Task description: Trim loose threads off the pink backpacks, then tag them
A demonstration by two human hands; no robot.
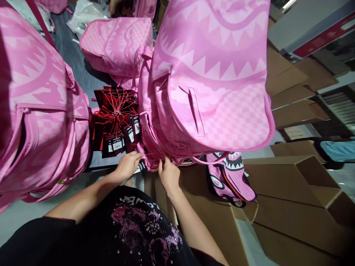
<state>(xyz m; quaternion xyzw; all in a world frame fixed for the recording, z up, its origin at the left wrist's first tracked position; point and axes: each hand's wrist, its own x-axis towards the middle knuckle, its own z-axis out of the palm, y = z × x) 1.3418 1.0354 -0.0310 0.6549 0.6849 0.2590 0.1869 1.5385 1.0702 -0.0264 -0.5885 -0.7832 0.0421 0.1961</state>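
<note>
A large pink backpack point(210, 92) with a zigzag tooth pattern lies in front of me, its near end facing my body. My left hand point(129, 166) pinches a thin red string point(149, 153) at that end, and a black hang tag point(141, 167) hangs beneath the fingers. Close beside it, my right hand point(169, 175) is closed against the backpack's near edge; what its fingertips grip is hidden. Just beyond my left hand lies a fanned bundle of hang tags point(112, 146), black and red with white labels, their red strings gathered in the middle.
Another pink backpack point(41, 99) stands at the left, and a third backpack point(116, 44) lies farther back on the dark table point(97, 79). Clear plastic wrap point(87, 16) is behind it. Cardboard boxes point(280, 177) and a pink shark-face bag point(230, 181) are low on the right.
</note>
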